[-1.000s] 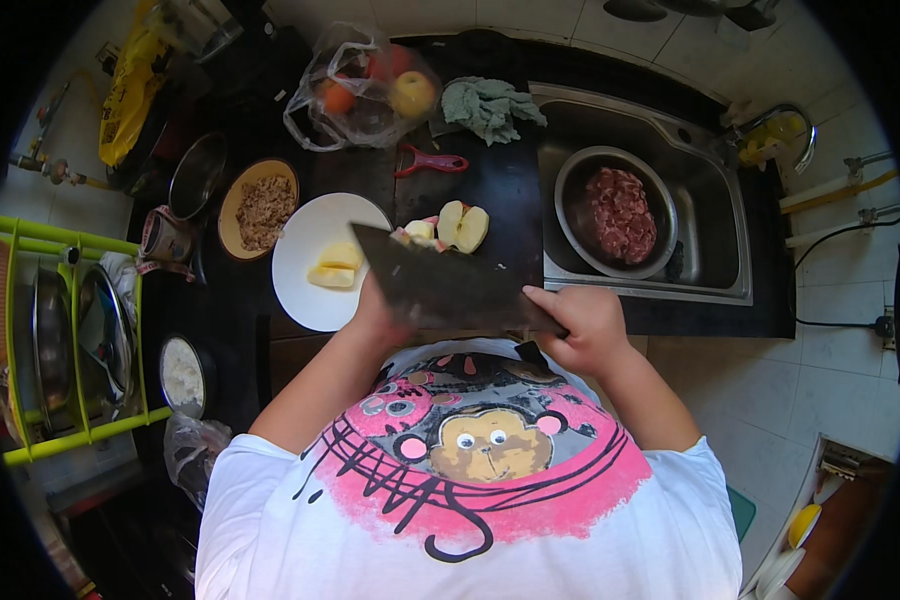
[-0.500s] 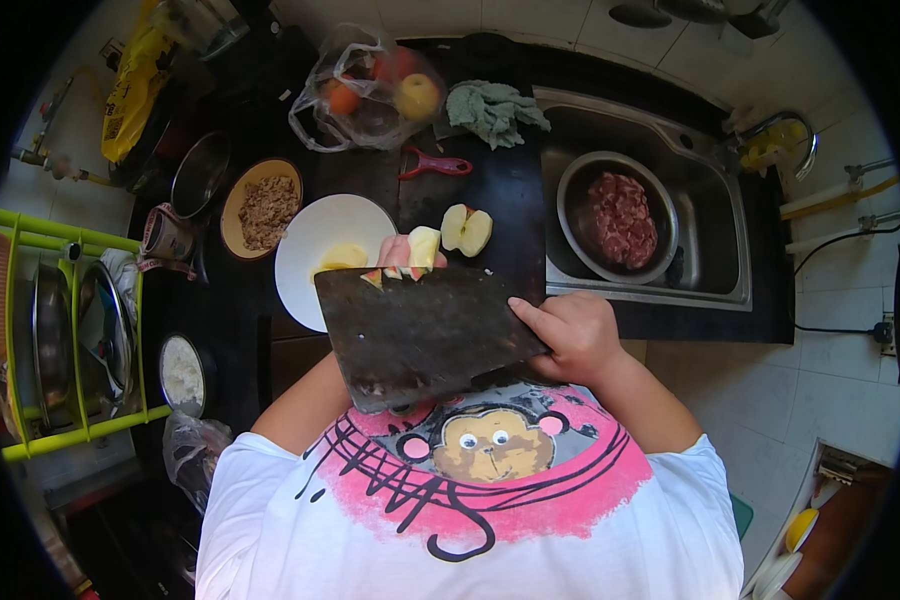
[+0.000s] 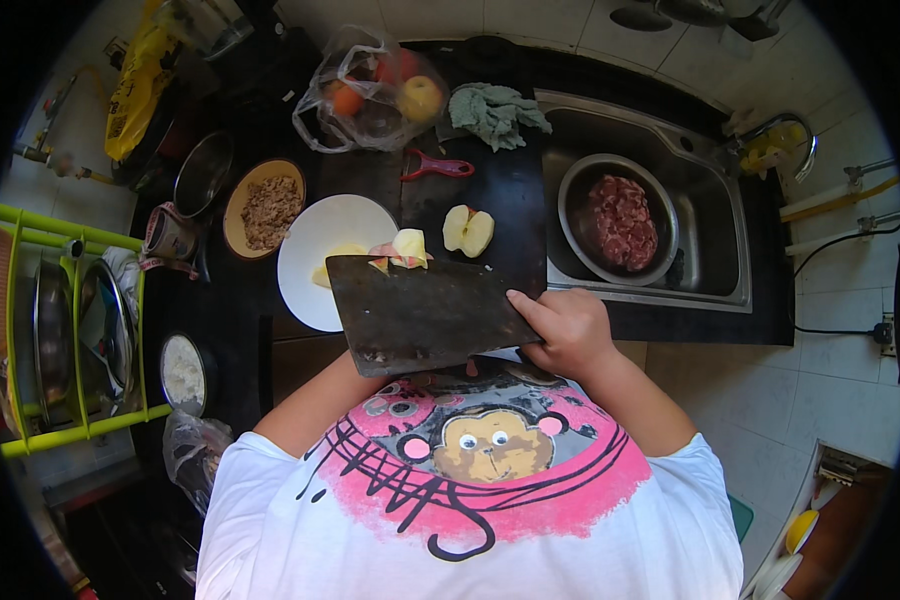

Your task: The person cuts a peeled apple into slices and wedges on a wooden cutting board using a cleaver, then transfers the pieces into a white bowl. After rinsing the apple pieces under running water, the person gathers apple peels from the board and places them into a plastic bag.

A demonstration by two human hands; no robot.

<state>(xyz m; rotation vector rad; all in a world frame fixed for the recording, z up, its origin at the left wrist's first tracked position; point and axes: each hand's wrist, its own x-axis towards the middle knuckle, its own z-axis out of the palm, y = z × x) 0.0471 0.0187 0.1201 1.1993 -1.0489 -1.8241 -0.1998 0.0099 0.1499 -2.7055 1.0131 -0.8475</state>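
Note:
My right hand [image 3: 572,328] is closed around the handle end of a broad dark cleaver [image 3: 425,312], its thumb on the blade. The blade hides most of my left hand [image 3: 382,250]; only fingertips show past its far edge. They are against a peeled-looking apple piece [image 3: 409,245], which they appear to hold. Small bits of apple with red skin cling along that edge. Just beyond the blade's left corner stands a white bowl [image 3: 305,265] with pale apple slices in it, partly covered by the blade. A cut apple half [image 3: 468,231] lies to the right on the dark counter.
A red peeler [image 3: 440,167], a green cloth [image 3: 495,114] and a plastic bag of fruit [image 3: 370,95] lie farther back. Left is a bowl of minced meat [image 3: 267,205]. At right a metal bowl [image 3: 575,225] with raw meat sits in the sink [image 3: 705,215].
The cleaver has tilted and shifted slightly right and away from me, covering more of my left fingers. The apple piece has moved a little left. The bowl and apple half stay put.

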